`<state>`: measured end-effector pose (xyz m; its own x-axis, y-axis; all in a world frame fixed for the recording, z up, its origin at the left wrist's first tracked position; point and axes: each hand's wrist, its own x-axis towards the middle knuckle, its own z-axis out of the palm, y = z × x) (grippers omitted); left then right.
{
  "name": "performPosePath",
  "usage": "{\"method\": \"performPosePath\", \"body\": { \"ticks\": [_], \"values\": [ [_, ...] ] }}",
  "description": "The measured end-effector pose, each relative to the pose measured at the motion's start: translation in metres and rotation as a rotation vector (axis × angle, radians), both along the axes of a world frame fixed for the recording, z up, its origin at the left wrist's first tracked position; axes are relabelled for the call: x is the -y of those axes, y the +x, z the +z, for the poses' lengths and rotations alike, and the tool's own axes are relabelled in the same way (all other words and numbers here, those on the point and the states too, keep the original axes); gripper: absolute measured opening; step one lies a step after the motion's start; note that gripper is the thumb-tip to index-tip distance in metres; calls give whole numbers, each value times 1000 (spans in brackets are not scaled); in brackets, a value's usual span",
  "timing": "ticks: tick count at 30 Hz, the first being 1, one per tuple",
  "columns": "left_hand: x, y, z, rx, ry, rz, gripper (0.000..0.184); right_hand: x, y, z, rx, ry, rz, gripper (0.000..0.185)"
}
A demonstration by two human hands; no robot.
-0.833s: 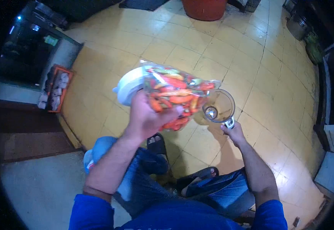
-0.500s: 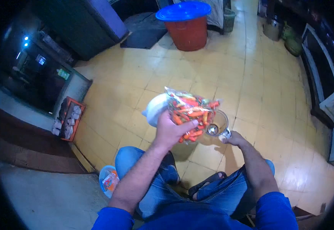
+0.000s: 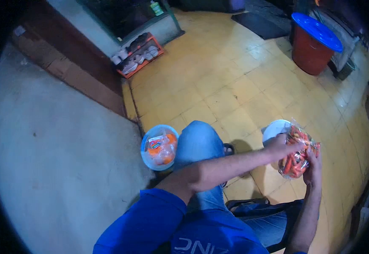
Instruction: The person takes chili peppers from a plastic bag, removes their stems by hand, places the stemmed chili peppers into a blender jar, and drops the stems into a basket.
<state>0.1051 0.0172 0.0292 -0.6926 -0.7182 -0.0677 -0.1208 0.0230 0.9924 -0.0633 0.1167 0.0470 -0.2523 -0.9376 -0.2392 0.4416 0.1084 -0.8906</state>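
Observation:
A clear plastic bag of red and orange chili peppers (image 3: 294, 164) is held up in front of my right knee. My left hand (image 3: 281, 148) reaches across and grips the bag from its left side, thumb over the front. On the bag's right edge, my right hand (image 3: 314, 164) has its fingers closed against the plastic. A white round bowl or lid (image 3: 276, 128) shows just behind my left hand, partly covered by it. No glass jar can be made out beneath the bag.
A light blue basin (image 3: 144, 148) with orange packets stands beside my left knee. An orange shoe rack (image 3: 161, 51) sits by the wall. At the far right is a red bucket (image 3: 309, 55) with a blue lid (image 3: 318, 30); a dark mat (image 3: 258, 25) lies near it.
The view has swung left, bringing the basin nearer the middle. My right hand has left the handle of the clear jar and is now on the bag. My left hand still holds the bag.

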Motion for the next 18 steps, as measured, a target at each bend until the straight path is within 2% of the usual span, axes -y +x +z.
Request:
{"method": "performPosePath", "body": {
  "ticks": [1, 2, 4, 5, 7, 9, 11, 14, 15, 16, 17, 18],
  "values": [
    [14, -5, -14, -142, 204, -45, 52, 3, 7, 21, -60, -5, -40, 49],
    [17, 2, -37, -285, 382, -110, 52, -7, 23, 0, -82, -25, -82, 49],
    [40, 8, -47, -418, 623, -210, 53, -6, 15, -6, -195, 67, -102, 47],
    [43, 14, -55, -212, 710, -85, 53, -11, 7, -13, -181, 38, -143, 45],
    [57, 28, -78, 30, 523, 7, 48, -12, -10, -14, -177, 37, -223, 42],
    [73, 46, -143, 380, 442, -140, 46, -14, -26, -6, -2, -52, -277, 38],
    [48, 56, -188, 659, 199, -264, 44, -19, -35, 3, 73, -108, -377, 36],
    [-15, 67, -294, 715, -75, -484, 47, -18, -60, 0, 187, -208, -477, 34],
    [-40, 69, -294, 683, -80, -447, 45, -18, -67, -5, 232, -203, -522, 33],
    [-62, 74, -322, 689, -200, -502, 41, -18, -74, -10, 279, -188, -569, 33],
    [-79, 71, -316, 739, -61, -542, 42, -18, -81, -19, 288, -192, -598, 29],
    [-88, 68, -313, 741, -52, -561, 42, -21, -86, -22, 288, -179, -615, 29]
  ]
}}
